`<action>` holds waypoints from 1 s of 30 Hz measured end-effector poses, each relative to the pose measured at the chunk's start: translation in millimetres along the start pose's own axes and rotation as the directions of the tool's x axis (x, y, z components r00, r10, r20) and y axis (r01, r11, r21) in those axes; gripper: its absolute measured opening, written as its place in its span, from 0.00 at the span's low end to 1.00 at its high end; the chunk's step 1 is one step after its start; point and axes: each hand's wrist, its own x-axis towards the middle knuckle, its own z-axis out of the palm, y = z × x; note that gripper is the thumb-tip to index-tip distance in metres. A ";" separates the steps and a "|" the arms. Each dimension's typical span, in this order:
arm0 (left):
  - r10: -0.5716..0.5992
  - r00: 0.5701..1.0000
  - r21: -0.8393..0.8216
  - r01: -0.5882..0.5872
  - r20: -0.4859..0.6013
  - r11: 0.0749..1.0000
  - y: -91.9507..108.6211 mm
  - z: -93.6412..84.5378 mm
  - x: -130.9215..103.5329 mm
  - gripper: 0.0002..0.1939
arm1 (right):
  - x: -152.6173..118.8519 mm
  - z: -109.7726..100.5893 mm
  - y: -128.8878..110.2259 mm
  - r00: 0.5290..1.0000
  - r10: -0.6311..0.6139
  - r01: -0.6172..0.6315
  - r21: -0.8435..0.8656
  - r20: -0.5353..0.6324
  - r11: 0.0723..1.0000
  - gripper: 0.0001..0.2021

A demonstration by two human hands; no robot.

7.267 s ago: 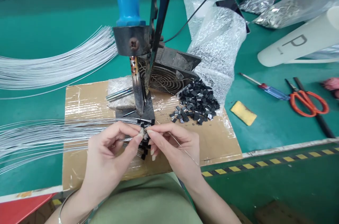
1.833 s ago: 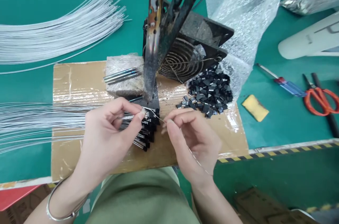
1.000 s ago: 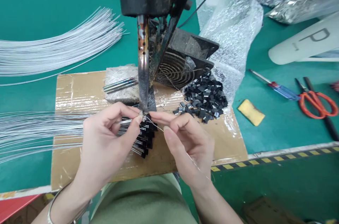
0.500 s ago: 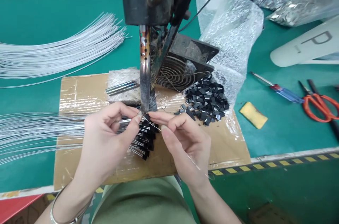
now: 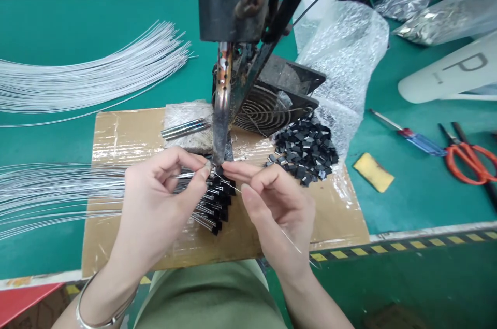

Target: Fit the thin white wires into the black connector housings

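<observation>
Upper bundle of loose white wires [image 5: 89,77], fanned on the green desk [image 5: 58,18], far left, untouched. Lower bundle of white wires [image 5: 50,194], lying across the taped cardboard pad [image 5: 116,137]; many of their ends carry black parts, stacked in a fan of finished ends [image 5: 215,204] just below my fingers. My left hand [image 5: 155,204], thumb and forefinger pinched shut on one wire end [image 5: 186,174], holds it up against the tip of the fixed soldering iron [image 5: 220,116]. My right hand [image 5: 277,204], likewise pinched closed, feeds a thin strand of solder wire [image 5: 289,238] to the same tip; the strand trails back past my wrist. Behind the iron: a small fan [image 5: 267,106]. To its right, a heap of loose black parts [image 5: 306,150] beside the bubble wrap [image 5: 341,59]. Further right: yellow sponge [image 5: 373,176], screwdriver [image 5: 411,133], orange scissors [image 5: 468,155]. By my reckoning, one batch of ends is joined, one joint is under the iron, and the upper bundle and the heap remain.
</observation>
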 end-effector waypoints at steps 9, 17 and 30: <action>-0.014 1.000 0.016 0.014 -0.025 1.000 2.6 0.7 1.9 0.06 | 3.3 1.9 -3.0 1.000 -0.023 0.023 0.002 -0.019 1.000 0.09; 0.004 1.000 -0.033 -0.004 -0.015 0.999 5.4 1.3 2.5 0.07 | 4.9 3.9 -5.0 0.999 -0.039 0.039 0.014 -0.026 0.999 0.09; -0.008 0.999 -0.004 0.008 -0.035 1.000 8.9 -0.4 -0.9 0.07 | 3.3 2.8 -8.3 0.999 -0.042 0.043 0.010 -0.020 0.999 0.09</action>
